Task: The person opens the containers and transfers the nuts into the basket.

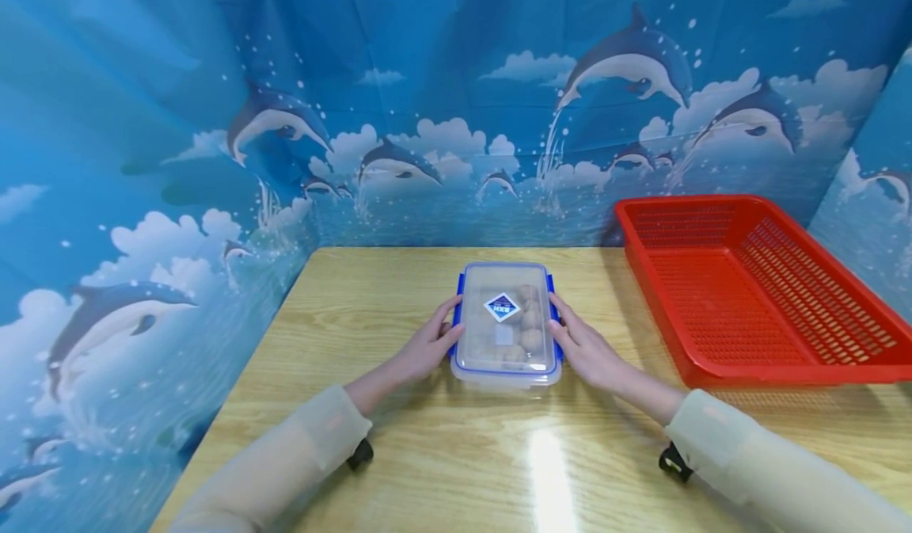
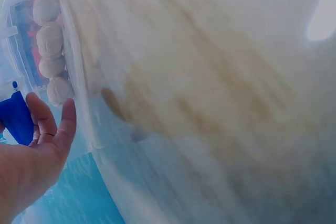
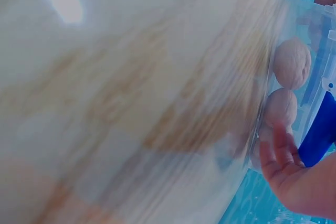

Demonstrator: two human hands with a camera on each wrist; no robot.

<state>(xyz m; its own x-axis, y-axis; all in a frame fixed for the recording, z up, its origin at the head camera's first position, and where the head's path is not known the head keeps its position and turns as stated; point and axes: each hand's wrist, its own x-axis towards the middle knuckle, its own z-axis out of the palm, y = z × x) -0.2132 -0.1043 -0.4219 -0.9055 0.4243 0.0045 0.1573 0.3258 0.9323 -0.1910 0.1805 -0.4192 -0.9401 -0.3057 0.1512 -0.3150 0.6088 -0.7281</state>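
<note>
A clear plastic food container (image 1: 484, 351) with a blue-rimmed lid rests on the wooden table (image 1: 399, 454). Several walnuts (image 3: 292, 64) show through its wall, mostly along its right half in the head view. My left hand (image 1: 425, 348) holds the left side, thumb at the lid's edge; its blue latch (image 2: 18, 119) is by the fingers in the left wrist view. My right hand (image 1: 587, 351) grips the opposite side, beside another blue latch (image 3: 320, 129) in the right wrist view. The undersides of both hands are partly hidden in the head view.
A red plastic basket (image 1: 680, 351) with slotted walls stands on the right of the table. Behind the table and along its left side hangs a blue dolphin-print curtain (image 1: 442, 66). A diamond-shaped label (image 1: 502, 307) is on the lid.
</note>
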